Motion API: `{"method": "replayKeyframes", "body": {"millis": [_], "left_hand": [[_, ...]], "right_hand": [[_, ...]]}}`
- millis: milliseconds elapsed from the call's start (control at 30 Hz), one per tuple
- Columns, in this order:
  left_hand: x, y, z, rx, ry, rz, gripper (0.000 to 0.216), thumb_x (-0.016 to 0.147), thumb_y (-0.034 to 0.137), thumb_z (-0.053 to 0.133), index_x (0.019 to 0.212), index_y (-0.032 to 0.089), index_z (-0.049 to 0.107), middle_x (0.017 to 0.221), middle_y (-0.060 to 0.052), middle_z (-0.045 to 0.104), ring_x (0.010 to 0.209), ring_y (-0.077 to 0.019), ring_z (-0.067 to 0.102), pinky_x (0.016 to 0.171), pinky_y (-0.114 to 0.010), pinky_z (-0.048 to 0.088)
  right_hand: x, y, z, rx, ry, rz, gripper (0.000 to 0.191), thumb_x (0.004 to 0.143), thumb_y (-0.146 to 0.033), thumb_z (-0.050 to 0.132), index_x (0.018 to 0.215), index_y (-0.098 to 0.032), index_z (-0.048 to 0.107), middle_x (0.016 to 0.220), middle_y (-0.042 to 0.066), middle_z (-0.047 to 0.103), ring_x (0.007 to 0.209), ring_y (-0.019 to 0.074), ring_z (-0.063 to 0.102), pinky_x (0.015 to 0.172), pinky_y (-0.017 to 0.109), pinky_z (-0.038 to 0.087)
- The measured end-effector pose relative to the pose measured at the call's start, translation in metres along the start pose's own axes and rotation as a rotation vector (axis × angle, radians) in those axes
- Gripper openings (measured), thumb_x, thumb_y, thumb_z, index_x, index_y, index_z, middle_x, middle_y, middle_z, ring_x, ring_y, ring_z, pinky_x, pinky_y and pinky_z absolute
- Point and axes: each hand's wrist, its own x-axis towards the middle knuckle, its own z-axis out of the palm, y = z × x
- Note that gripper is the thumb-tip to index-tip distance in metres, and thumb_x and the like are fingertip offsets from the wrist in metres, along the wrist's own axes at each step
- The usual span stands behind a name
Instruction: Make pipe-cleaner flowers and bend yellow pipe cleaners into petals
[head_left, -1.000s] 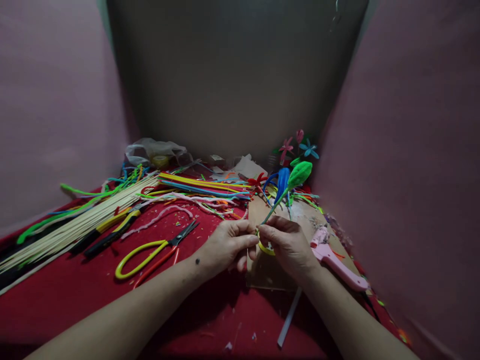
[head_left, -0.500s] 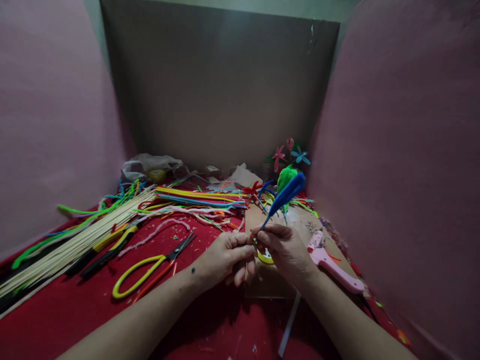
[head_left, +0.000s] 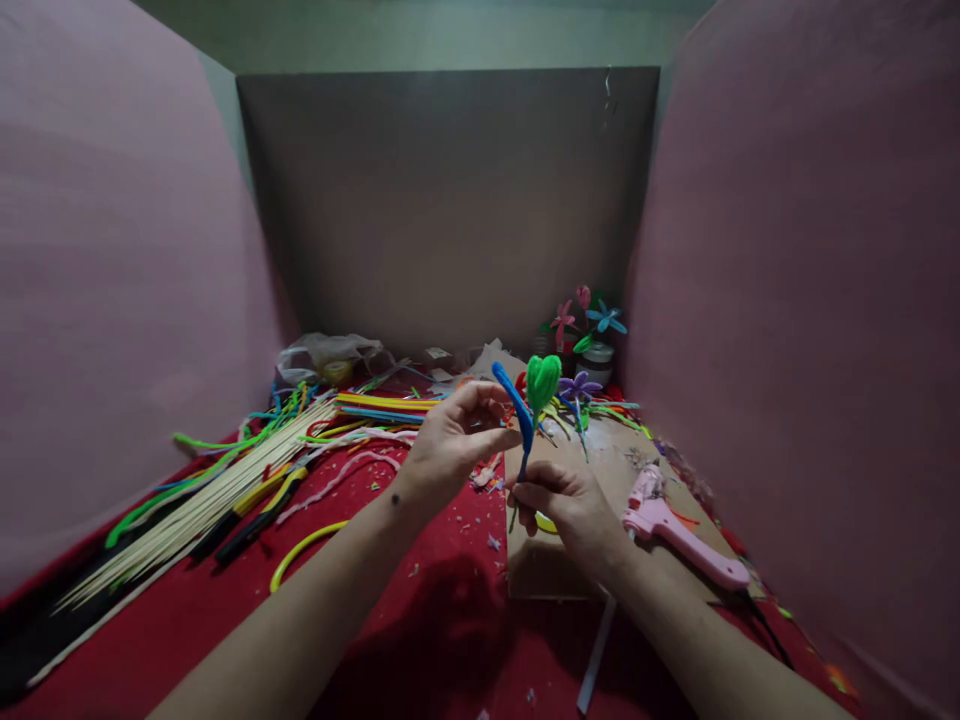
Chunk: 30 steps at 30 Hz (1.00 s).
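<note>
My right hand (head_left: 574,510) pinches the lower stem of a blue pipe-cleaner petal (head_left: 521,415), which stands upright over the cardboard. From the left, my left hand (head_left: 457,435) has its curled fingers and thumb at the petal's side, thumb tip against the blue fuzz. A green heart-shaped pipe-cleaner piece (head_left: 544,383) shows right behind the blue one; whether the two are joined I cannot tell. Below my hands is a cardboard sheet (head_left: 551,570) with a yellow ring-shaped thing (head_left: 546,523), partly hidden by my right hand.
A pink glue gun (head_left: 686,545) lies to the right on the cardboard. Left are wooden sticks (head_left: 225,490), black-and-yellow pliers (head_left: 259,510) and a yellow scissors handle (head_left: 300,545). Colourful pipe cleaners (head_left: 386,408) lie behind, with pipe-cleaner flowers (head_left: 606,317) at the back right.
My left hand has risen from the stem's bottom to the blue petal, its fingers parting. The petal now leans left instead of right, and the green heart shape shows more fully. The camera view has shifted.
</note>
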Motion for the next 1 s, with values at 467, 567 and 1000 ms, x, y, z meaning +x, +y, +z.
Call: {"method": "replayKeyframes", "body": {"millis": [467, 567, 1000], "left_hand": [[-0.002, -0.026, 0.005, 0.369, 0.160, 0.373, 0.004, 0.065, 0.019, 0.072, 0.066, 0.019, 0.067, 0.077, -0.001, 0.056, 0.074, -0.0123, 0.053, 0.069, -0.023, 0.044], [-0.005, -0.025, 0.002, 0.386, 0.169, 0.420, 0.004, 0.066, 0.021, 0.071, 0.070, 0.021, 0.068, 0.080, -0.001, 0.055, 0.076, -0.0130, 0.054, 0.065, -0.022, 0.045], [-0.022, 0.008, -0.005, 0.541, 0.263, 0.685, 0.014, 0.066, 0.014, 0.071, 0.076, 0.024, 0.070, 0.081, 0.000, 0.057, 0.073, -0.0106, 0.054, 0.063, -0.021, 0.044]], "right_hand": [[-0.002, -0.001, 0.003, 0.108, -0.127, 0.139, 0.024, 0.067, -0.035, 0.070, 0.066, -0.013, 0.060, 0.050, -0.004, 0.054, 0.039, 0.0068, 0.049, 0.039, 0.019, 0.041], [-0.003, 0.001, 0.003, 0.113, -0.160, 0.203, 0.024, 0.067, -0.035, 0.070, 0.065, -0.013, 0.059, 0.046, -0.004, 0.055, 0.037, 0.0066, 0.048, 0.039, 0.019, 0.041], [-0.006, 0.002, 0.005, 0.087, -0.195, 0.227, 0.014, 0.066, -0.028, 0.067, 0.065, -0.015, 0.063, 0.047, -0.005, 0.054, 0.037, 0.0069, 0.048, 0.038, 0.019, 0.041]]}}
